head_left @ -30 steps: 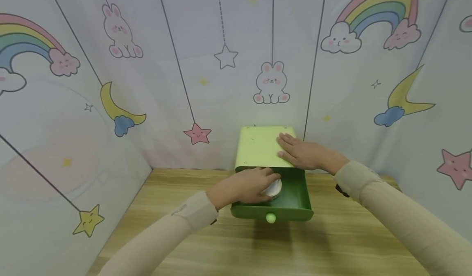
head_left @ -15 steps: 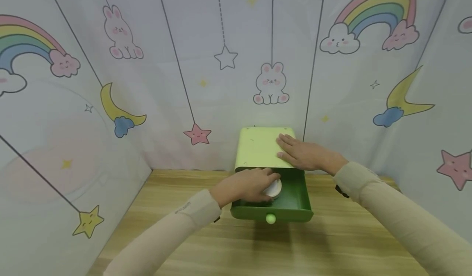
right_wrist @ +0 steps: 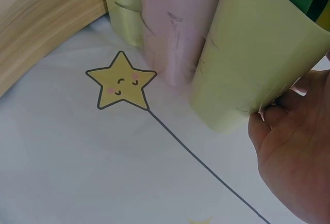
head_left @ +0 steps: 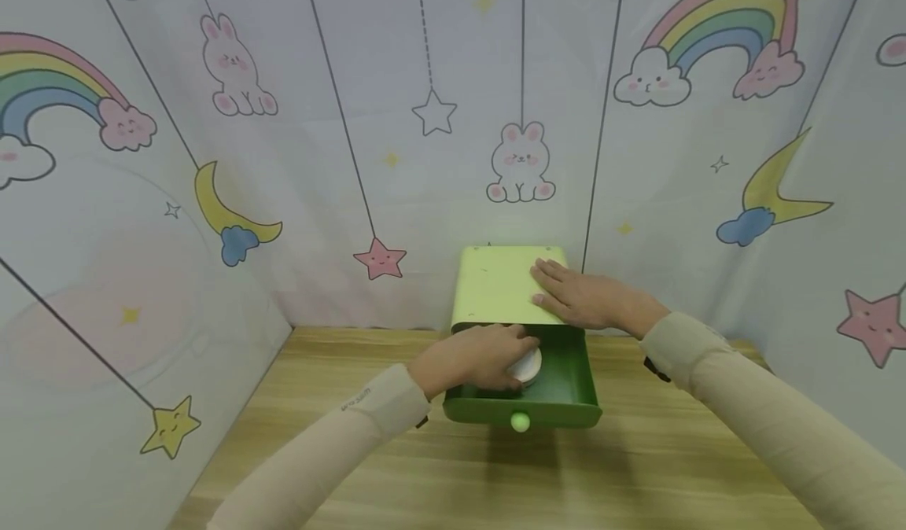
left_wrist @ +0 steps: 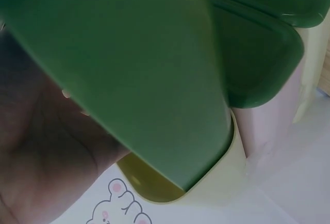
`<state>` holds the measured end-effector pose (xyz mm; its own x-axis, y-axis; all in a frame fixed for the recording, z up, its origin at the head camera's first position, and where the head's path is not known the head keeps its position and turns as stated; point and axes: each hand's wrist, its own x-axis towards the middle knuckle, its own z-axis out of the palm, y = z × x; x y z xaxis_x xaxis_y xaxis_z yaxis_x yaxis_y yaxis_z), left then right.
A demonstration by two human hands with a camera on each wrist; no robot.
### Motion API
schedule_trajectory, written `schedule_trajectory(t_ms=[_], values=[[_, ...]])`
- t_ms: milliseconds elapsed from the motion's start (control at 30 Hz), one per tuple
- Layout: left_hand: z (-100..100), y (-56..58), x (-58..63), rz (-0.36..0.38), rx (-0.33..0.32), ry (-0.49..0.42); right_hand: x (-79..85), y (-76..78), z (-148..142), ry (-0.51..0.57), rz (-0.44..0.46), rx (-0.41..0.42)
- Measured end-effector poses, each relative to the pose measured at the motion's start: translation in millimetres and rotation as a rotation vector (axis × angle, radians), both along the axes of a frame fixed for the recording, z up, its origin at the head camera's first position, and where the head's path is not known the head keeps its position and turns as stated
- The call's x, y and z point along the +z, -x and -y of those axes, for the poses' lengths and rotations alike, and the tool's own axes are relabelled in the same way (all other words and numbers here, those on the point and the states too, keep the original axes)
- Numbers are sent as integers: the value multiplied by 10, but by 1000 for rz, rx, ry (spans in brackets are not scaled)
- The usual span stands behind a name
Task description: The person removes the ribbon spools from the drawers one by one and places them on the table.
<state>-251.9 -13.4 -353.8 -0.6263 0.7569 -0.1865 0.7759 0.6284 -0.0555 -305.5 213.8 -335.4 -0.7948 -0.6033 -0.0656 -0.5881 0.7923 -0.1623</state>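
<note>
A pale yellow-green drawer unit (head_left: 488, 282) stands against the back wall, its top green drawer (head_left: 576, 377) pulled out. Inside that drawer lies a white round, flat-topped object (head_left: 528, 366); its exact kind is not clear. My left hand (head_left: 477, 357) reaches over the drawer's left side and grips this object with fingers and thumb, covering its left part. In the left wrist view the drawer's green wall (left_wrist: 134, 64) hides the fingers. My right hand (head_left: 591, 298) rests flat on the unit's top, fingers spread towards its middle; the right wrist view shows fingertips on that yellow-green top (right_wrist: 242, 53).
A light green knob (head_left: 520, 421) sticks out of the drawer's front. Lower tiers, one with a pink shell (right_wrist: 178, 22), show below with their green drawer front (left_wrist: 263, 53) pushed in. Wood-grain tabletop (head_left: 340, 467) surrounds the unit; a printed cloth (head_left: 340, 176) encloses it.
My left wrist and forearm have shifted slightly to the right, with the hand still at the white round object. The right hand, the unit and the drawer stay as they were.
</note>
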Motion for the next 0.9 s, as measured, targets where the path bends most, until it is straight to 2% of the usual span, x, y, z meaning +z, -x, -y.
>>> schedule_trajectory(t_ms=[900], values=[[36,11,17,-9,-73,-17,-2,10,-4,4,17,-8]])
